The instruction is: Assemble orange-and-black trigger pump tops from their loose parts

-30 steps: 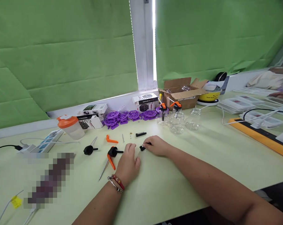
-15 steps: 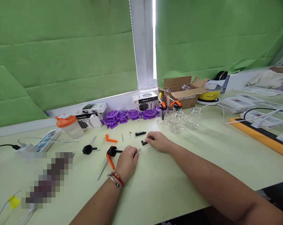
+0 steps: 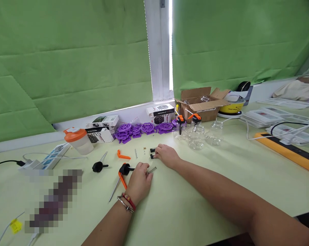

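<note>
My left hand [image 3: 141, 179] rests low over the table, its fingers closed on a small coil spring [image 3: 152, 169] whose end sticks out past the fingertips. Right behind those fingers lies a black pump-like part with a metal rod and an orange lever [image 3: 122, 180]. My right hand [image 3: 166, 155] pinches a small black plastic piece [image 3: 152, 156] at the table surface; most of the piece is covered by the fingers. Just beyond it is a black toothed strip [image 3: 152, 150], partly hidden by the hand.
Left of the hands lie a loose orange lever [image 3: 123, 155], a screw [image 3: 136, 153], tiny metal bits [image 3: 144, 149] and a black part with a rod [image 3: 98, 166]. Behind stand purple frames [image 3: 147, 128], glass jars [image 3: 196, 138], a cardboard box [image 3: 208, 107] and an orange-lidded cup [image 3: 79, 140].
My right hand has moved left with the black piece and now covers part of the toothed strip. The left hand stays with the spring. The whole view has shifted slightly.
</note>
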The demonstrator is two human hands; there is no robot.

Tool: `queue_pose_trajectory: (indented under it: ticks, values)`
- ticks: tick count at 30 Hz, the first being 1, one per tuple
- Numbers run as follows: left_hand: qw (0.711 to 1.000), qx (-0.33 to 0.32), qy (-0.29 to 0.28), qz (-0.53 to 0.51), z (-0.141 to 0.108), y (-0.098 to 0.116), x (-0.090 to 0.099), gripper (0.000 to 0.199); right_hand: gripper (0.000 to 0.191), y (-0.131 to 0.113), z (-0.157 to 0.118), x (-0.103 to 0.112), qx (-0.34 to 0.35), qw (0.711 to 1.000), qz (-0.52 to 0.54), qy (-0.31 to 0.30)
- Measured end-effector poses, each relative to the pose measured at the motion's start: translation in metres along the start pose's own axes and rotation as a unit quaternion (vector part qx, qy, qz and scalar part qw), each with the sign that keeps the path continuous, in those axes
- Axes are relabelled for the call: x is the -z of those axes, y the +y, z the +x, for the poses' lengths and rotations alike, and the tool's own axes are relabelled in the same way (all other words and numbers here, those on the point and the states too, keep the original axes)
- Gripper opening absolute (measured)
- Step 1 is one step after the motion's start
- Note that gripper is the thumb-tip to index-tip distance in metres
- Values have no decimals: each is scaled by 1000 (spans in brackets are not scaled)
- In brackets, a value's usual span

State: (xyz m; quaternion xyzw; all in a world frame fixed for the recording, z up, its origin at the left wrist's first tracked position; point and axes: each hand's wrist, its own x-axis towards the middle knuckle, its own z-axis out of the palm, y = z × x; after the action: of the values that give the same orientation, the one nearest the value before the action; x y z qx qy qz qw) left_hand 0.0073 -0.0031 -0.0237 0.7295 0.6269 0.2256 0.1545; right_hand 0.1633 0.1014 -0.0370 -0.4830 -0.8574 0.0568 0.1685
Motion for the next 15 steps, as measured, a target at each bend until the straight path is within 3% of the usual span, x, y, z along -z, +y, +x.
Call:
queue_pose_trajectory:
  ticks: [5,8,10,12,15]
  values:
    - [1000,-2,-11,15,0,1,3,12,18,1,-3,2,-19,999,15,44]
    - [1000,-3,-15,26,0,2,3,16,19,1,-13,8,1,994,82,70]
    - [999,-6,-15,29,0,2,2,18,19,1,-23,14,51,986,153,45]
    - [999,-14,-15,32,0,2,1,20,19,-1,-31,17,103,974,201,-18]
    - [999,-26,-14,37,0,2,0,21,19,-6,-38,18,135,969,195,-72]
